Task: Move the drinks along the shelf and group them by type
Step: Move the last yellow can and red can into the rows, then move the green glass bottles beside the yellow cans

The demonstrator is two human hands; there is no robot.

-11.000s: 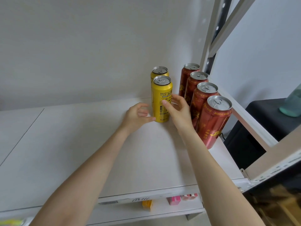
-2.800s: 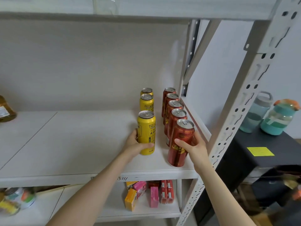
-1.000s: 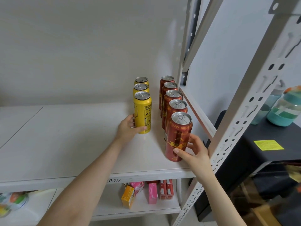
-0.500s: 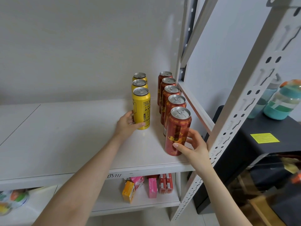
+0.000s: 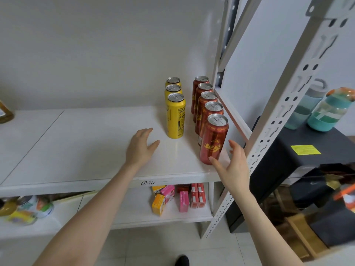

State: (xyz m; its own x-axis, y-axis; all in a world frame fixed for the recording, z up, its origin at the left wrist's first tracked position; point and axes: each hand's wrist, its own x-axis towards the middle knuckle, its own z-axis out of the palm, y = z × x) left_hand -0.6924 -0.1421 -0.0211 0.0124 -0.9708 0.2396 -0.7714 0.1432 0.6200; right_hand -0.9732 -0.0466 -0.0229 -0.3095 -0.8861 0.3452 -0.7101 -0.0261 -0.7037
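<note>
left hand (image 5: 141, 148): grip was spread, fingers straight, holding nothing. It sat mid-frame over the shelf (image 5: 86, 146), just left of the front yellow can (image 5: 175, 116), not touching. right hand (image 5: 233, 166): grip also spread, lower right of centre, thumb tip at the base of the front red can (image 5: 213, 139); contact unclear. Yellow cans stood three in a row, red cans five in a row right of them, along the shelf's right edge. Small boxes (image 5: 172, 196) lay on the lower shelf.

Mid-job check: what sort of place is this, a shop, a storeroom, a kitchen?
Probably a storeroom or stock area: bare slotted metal shelving, yellow cans and red cans lined up in rows, boxed goods on the lower shelf.
</note>
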